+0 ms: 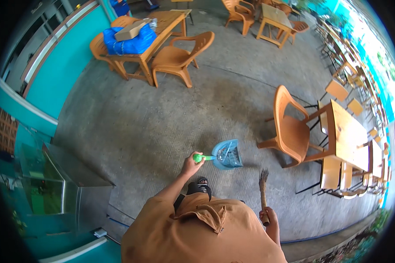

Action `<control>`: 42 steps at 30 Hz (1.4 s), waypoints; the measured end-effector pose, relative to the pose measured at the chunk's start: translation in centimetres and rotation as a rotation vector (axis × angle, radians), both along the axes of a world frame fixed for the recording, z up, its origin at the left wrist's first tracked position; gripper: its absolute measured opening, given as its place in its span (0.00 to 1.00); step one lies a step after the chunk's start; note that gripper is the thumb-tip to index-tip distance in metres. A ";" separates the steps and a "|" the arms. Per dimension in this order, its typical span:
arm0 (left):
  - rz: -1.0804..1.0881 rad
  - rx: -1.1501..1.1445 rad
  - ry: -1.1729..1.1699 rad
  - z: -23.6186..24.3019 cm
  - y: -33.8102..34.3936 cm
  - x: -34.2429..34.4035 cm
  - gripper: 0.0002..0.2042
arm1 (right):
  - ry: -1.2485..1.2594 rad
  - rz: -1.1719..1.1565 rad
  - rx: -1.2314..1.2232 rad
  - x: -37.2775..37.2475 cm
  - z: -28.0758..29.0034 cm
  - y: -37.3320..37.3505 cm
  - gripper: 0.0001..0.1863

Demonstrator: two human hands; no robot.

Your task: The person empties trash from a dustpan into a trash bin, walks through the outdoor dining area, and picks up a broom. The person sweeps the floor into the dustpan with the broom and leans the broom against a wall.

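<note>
My left hand (191, 165) is closed round the green handle (198, 158) of a blue dustpan (226, 155). The pan hangs in front of me over the concrete, its toothed edge toward the right, with some small debris seeming to lie inside. Low on my right side, my right hand (270, 216) grips a short broom (263, 193) by its pale brown handle. The broom's dark bristles point forward and away from me. A gap separates broom and dustpan.
An orange plastic chair (292, 130) and wooden table (347, 136) stand to the right. At the far left, a table (164, 21) bears a blue bag (131, 40), with another chair (180, 59) beside it. A metal-and-glass cabinet (92, 204) is at near left.
</note>
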State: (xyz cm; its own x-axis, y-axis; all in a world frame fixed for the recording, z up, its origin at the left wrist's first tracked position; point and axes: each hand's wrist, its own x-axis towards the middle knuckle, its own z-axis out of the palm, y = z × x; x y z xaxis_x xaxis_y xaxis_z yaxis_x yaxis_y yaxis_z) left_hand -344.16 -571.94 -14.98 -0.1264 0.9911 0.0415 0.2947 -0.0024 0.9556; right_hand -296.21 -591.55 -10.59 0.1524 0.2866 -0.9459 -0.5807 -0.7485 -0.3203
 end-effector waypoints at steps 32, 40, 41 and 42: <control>1.269 0.022 -0.193 4.6 -4.8 -42.5 0.08 | 0.560 0.682 0.668 -50.8 9.8 56.2 0.22; 1.556 -0.013 -0.055 1.9 -4.2 -53.7 0.12 | 0.738 0.790 0.787 -67.1 15.2 63.9 0.25; 1.569 -0.044 -0.028 1.7 -4.4 -55.1 0.12 | 0.686 0.873 0.822 -68.8 15.1 64.9 0.26; 1.564 -0.040 -0.042 1.5 -4.1 -56.4 0.12 | 0.674 0.876 0.831 -70.5 15.2 65.7 0.26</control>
State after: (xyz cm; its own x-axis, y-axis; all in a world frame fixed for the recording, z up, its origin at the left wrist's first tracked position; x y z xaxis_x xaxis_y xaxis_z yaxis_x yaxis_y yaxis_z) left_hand -400.55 -576.03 -13.44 -0.9927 -0.1197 -0.0109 -0.0459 0.2934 0.9549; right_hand -366.69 -525.87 4.61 -0.7825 0.5610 -0.2701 -0.2442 -0.6755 -0.6957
